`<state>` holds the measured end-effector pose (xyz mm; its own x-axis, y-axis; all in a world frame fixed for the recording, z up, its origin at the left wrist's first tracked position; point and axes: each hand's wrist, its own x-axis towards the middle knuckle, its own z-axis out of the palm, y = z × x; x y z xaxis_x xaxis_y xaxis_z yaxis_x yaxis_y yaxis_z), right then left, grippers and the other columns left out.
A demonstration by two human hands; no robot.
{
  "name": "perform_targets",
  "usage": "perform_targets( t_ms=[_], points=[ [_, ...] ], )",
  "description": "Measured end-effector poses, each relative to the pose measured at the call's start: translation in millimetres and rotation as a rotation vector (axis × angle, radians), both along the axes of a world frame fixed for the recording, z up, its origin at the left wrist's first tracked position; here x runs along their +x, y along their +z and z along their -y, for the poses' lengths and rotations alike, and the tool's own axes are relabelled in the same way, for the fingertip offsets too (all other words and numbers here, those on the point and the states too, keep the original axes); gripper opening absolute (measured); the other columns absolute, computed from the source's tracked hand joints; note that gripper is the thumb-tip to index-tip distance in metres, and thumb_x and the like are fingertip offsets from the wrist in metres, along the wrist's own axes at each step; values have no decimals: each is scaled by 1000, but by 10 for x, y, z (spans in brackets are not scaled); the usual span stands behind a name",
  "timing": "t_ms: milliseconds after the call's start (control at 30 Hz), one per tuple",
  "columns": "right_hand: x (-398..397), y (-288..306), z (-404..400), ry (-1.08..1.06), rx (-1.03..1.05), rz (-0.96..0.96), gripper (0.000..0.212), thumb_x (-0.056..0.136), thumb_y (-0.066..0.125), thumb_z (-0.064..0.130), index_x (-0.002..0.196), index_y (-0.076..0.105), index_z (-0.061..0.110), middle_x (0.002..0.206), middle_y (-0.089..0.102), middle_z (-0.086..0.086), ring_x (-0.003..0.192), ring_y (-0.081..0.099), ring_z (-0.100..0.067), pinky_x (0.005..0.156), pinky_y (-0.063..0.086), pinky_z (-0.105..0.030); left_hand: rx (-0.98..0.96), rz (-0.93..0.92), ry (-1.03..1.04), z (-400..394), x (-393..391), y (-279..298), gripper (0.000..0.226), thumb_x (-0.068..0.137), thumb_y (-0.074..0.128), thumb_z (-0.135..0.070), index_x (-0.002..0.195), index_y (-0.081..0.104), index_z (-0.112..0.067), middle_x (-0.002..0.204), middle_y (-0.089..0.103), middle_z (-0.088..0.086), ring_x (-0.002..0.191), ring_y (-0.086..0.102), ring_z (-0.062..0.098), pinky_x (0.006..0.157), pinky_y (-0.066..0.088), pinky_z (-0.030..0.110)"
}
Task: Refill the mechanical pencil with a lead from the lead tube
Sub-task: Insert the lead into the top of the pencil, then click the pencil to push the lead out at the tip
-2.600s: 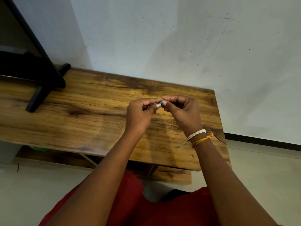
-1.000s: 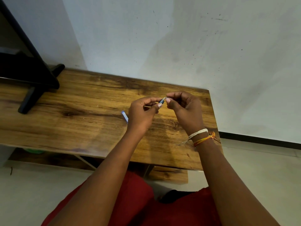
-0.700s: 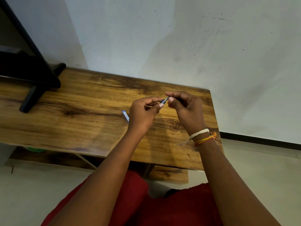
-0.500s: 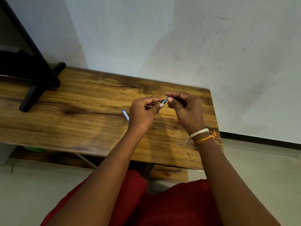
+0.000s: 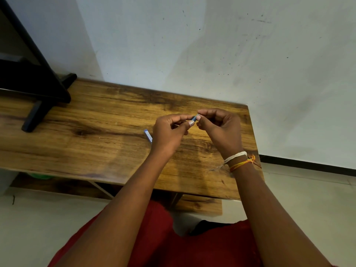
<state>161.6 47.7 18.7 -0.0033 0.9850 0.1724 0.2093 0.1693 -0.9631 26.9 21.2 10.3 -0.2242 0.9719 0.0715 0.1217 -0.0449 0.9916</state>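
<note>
My left hand (image 5: 169,132) is closed around a blue mechanical pencil (image 5: 194,118). Only the pencil's short end shows, poking up and to the right past the thumb. My right hand (image 5: 219,130) meets it there, with thumb and forefinger pinched on that end. Anything as thin as a lead between those fingertips is too fine to see. A small blue-and-white lead tube (image 5: 148,135) shows just left of my left hand, low over the wooden table (image 5: 96,143). I cannot tell if it lies on the table or is held.
A black stand with a foot (image 5: 36,105) occupies the table's far left. The white wall runs close behind the table. The table's right edge is just right of my right wrist, which wears thread bracelets (image 5: 238,160). A lower shelf sits under the table.
My right fingertips have closed the small gap and now touch the pencil's end. The lead tube, hidden 2.6 s ago, shows beside my left hand. Both hands stay in place.
</note>
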Motion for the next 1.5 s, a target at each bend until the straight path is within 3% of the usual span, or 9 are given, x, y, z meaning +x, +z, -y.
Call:
perform_targets(
  t_ms=[467, 700, 800, 933, 1067, 1133, 1233, 1367, 1500],
  points=[
    [-41, -16, 7, 138, -82, -73, 28, 85, 60, -10, 106, 69, 5, 87, 71, -11, 78, 69, -18, 77, 58, -31, -27, 45, 64, 22, -36, 10, 22, 82, 68, -8, 104, 72, -5, 79, 70, -2, 57, 62, -7, 46, 42, 6],
    [-161, -70, 56, 218, -162, -130, 56, 80, 66, -9, 124, 49, 23, 91, 66, -11, 78, 69, -17, 75, 58, -27, -86, 248, 128, 1, -8, 55, 16, 81, 70, -12, 96, 74, -18, 80, 74, -2, 72, 68, 10, 63, 54, 28],
    [-197, -117, 49, 264, -184, 0, 41, 82, 69, 2, 117, 55, 18, 96, 65, -12, 81, 69, -22, 72, 58, -27, -60, 297, 113, 7, 24, 76, 21, 81, 69, -6, 102, 72, -9, 81, 72, -3, 68, 68, -2, 63, 55, 16],
    [-249, -184, 45, 264, -165, 62, 17, 89, 60, 3, 103, 65, -5, 95, 70, -23, 91, 69, -36, 81, 59, -43, -97, 268, 90, 18, 12, 79, 20, 84, 67, -12, 103, 72, -15, 80, 71, -7, 65, 65, -7, 60, 54, 15],
    [-208, -173, -7, 177, -263, -53, 7, 93, 56, 6, 94, 61, 2, 89, 67, -19, 81, 71, -28, 78, 59, -38, -175, 181, 70, 23, -52, 43, 22, 93, 54, -23, 106, 72, -20, 78, 71, -14, 61, 58, -9, 53, 44, 7],
    [-180, -159, -35, 125, -281, -157, 4, 94, 54, 5, 94, 57, 6, 83, 66, -11, 76, 71, -23, 76, 60, -39, -259, 136, 61, 27, -98, 13, 25, 95, 49, -25, 108, 71, -23, 73, 62, -12, 64, 53, -1, 53, 43, 14],
    [-148, -151, -73, 6, -284, -282, 26, 93, 54, 0, 117, 48, 6, 78, 66, -10, 68, 72, -21, 65, 60, -35, -391, 95, 42, 34, -165, -25, 25, 94, 48, -23, 103, 71, -25, 77, 60, -6, 66, 53, 8, 59, 42, 25],
    [-103, -147, -93, -54, -258, -449, 67, 89, 58, -6, 142, 29, 24, 79, 67, -13, 66, 73, -21, 64, 60, -34, -487, 98, 25, 57, -226, -40, 24, 94, 47, -19, 96, 71, -24, 82, 64, -2, 65, 55, 9, 58, 41, 24],
    [-86, -130, -97, -57, -221, -464, 70, 90, 56, -5, 146, 28, 28, 80, 68, -12, 75, 73, -27, 67, 61, -37, -554, 105, -11, 62, -232, -28, 23, 94, 46, -20, 98, 68, -23, 84, 65, 0, 67, 58, 11, 59, 44, 25]
  ],
)
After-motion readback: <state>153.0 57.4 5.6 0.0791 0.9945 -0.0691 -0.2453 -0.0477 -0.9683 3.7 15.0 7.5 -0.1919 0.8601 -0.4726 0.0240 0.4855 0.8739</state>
